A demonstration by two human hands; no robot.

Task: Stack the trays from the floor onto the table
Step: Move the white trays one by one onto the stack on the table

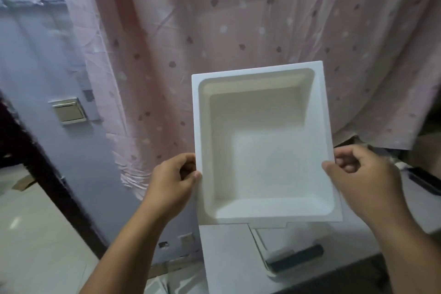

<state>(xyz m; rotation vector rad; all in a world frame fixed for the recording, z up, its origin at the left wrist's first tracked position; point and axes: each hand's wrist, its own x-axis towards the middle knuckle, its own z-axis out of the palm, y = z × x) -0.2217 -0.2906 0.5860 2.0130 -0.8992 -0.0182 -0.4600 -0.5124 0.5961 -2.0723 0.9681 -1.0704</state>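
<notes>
A white foam tray point(262, 150) with a deep square hollow is held up in the air in front of me, its open side facing me. My left hand point(174, 181) grips its left rim near the lower corner, thumb on the front. On the opposite rim my right hand point(362, 179) holds on in the same way. Below the tray lies a white table surface point(226, 258). No other tray shows in the head view.
A pink dotted curtain point(262, 19) hangs behind the tray. A lilac wall with a switch plate point(69, 111) and a dark door frame point(35, 162) stand on the left. A white object with a dark handle point(293, 260) lies on the table below. Tiled floor point(35, 246) shows lower left.
</notes>
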